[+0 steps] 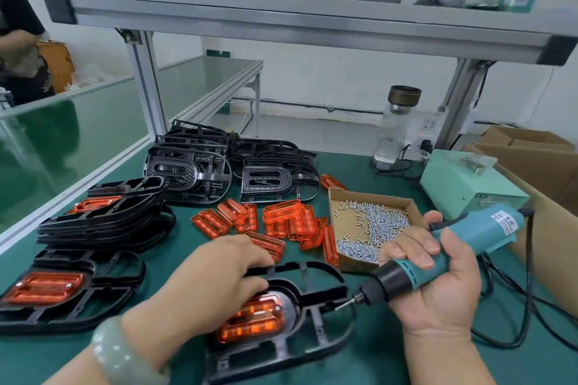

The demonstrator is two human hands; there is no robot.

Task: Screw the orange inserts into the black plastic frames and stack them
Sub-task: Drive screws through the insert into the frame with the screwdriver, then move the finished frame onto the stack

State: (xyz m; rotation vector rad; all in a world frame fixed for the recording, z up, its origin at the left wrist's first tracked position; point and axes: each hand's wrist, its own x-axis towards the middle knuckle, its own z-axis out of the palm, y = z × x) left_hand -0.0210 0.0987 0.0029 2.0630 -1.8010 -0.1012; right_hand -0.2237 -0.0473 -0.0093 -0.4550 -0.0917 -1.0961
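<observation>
A black plastic frame (316, 337) lies on the green mat in front of me with an orange insert (253, 319) seated in its oval opening. My left hand (212, 284) rests on that frame's far side, fingers over the insert's upper edge. My right hand (438, 284) grips a teal electric screwdriver (444, 256), its bit pointing left just beside the frame's inner rib. Loose orange inserts (281, 222) are heaped behind the frame. Assembled frames sit at the left: one lying flat (62, 291) and a stack (103, 216) behind it. Empty black frames (231, 172) are piled further back.
An open cardboard tray of small screws (369, 228) sits right of the inserts. A mint-green power box (469, 187), a glass bottle (397, 128) and cardboard boxes (538, 166) stand at the right. The driver's black cable (528, 291) loops near the right edge.
</observation>
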